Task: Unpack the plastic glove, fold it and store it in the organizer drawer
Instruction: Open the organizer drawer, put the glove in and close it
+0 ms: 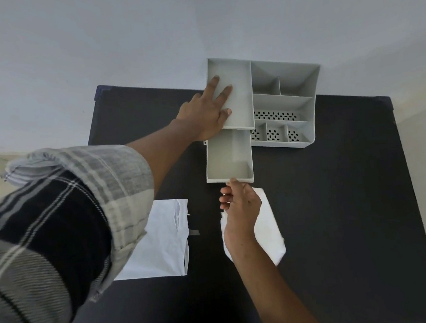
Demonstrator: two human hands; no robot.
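A grey plastic organizer (302, 79) stands at the far edge of a black table (336, 203). Its drawer (228, 157) is pulled out toward me and looks empty. My left hand (203, 111) lies flat on the organizer's left compartment, fingers spread. My right hand (240, 202) pinches the front edge of the drawer. A white folded piece (269, 230), probably the plastic glove, lies under my right wrist. A flat white packet (162, 238) lies to the left, near my left forearm.
The organizer has several small compartments on its right side, some with perforated bottoms (274, 115). A pale wall (123, 41) rises right behind the table. Pale floor (424, 171) shows past the table's right edge.
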